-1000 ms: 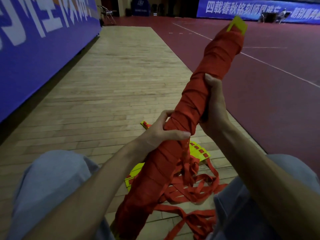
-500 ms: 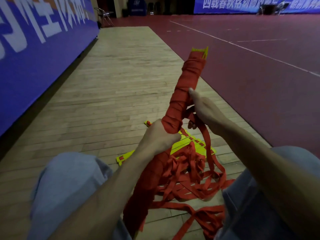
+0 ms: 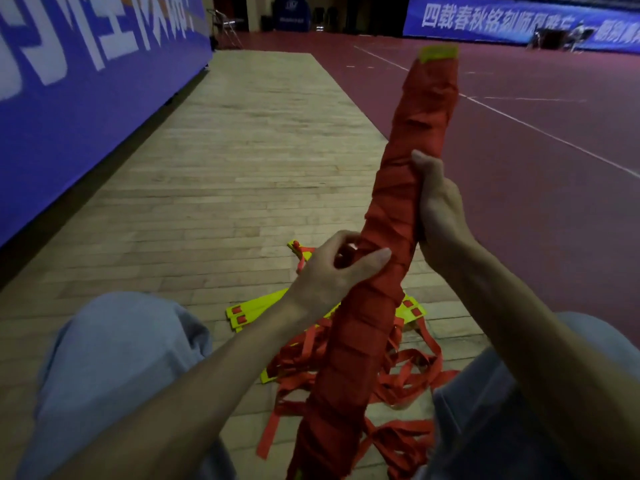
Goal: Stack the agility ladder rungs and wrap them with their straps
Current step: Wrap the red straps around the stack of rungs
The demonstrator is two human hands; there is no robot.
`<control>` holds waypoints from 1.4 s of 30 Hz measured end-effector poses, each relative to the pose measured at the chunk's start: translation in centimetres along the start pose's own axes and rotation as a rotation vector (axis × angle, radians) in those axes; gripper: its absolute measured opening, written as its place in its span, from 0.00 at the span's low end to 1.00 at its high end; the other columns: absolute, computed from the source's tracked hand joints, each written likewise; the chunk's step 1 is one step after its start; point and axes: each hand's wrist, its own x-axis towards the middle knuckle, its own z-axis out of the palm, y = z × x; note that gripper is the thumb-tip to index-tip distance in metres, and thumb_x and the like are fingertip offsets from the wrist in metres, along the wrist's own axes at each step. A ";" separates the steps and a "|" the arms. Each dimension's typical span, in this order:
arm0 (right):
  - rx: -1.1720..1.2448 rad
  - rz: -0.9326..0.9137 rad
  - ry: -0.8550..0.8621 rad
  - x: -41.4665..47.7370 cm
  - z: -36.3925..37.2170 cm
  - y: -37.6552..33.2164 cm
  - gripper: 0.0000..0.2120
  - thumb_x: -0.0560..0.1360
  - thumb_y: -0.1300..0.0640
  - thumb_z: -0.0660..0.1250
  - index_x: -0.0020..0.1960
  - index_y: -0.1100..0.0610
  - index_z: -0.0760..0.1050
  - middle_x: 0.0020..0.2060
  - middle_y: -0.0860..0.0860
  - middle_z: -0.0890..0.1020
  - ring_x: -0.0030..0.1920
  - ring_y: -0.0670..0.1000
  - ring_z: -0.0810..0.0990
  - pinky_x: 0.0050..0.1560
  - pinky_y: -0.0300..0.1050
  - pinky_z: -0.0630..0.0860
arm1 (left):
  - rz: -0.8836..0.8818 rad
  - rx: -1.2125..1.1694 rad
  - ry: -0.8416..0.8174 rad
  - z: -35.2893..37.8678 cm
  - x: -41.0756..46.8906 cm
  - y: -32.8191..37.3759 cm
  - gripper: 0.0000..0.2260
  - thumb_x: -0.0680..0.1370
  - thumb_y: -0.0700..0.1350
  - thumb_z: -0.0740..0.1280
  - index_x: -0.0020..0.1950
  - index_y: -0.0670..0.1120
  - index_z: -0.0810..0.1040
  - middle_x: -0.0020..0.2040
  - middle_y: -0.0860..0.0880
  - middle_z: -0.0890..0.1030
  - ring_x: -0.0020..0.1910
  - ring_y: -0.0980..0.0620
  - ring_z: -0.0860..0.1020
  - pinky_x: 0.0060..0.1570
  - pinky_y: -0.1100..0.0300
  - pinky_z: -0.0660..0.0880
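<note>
I hold the long bundle of yellow ladder rungs wound in red fabric strap [image 3: 398, 209] tilted up between my knees. My right hand [image 3: 440, 209] clasps its middle to steady it. My left hand [image 3: 332, 271] pinches the wrapping just below, probably to cinch it. Loose red straps [image 3: 408, 372] lie on the wooden floor [image 3: 242, 168].

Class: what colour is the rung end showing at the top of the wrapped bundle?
Yellow rung end, in the head view.
</note>
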 end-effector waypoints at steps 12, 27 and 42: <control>-0.056 -0.023 -0.151 0.2 -0.2 -0.1 0.24 0.74 0.32 0.59 0.45 0.52 0.79 0.40 0.56 0.82 0.42 0.60 0.81 0.46 0.55 0.77 | -0.356 -0.274 -0.184 0.4 0.1 0.2 0.11 0.72 0.52 0.73 0.42 0.43 0.82 0.36 0.43 0.82 0.31 0.48 0.80 0.34 0.59 0.78; -0.238 0.201 -0.161 0.0 0.6 2.5 0.26 0.70 0.32 0.69 0.41 0.57 0.77 0.26 0.51 0.78 0.23 0.48 0.75 0.24 0.39 0.70 | -0.167 0.866 0.189 -0.7 1.2 -2.3 0.32 0.67 0.70 0.69 0.61 0.51 0.67 0.54 0.48 0.79 0.54 0.44 0.79 0.50 0.50 0.76; 0.269 0.142 -0.263 -0.8 0.2 0.2 0.24 0.73 0.36 0.66 0.49 0.58 0.81 0.42 0.55 0.85 0.44 0.52 0.84 0.49 0.49 0.82 | -0.303 -0.138 -0.317 -3.3 1.1 2.1 0.08 0.71 0.50 0.74 0.47 0.49 0.86 0.47 0.42 0.84 0.40 0.47 0.84 0.38 0.57 0.80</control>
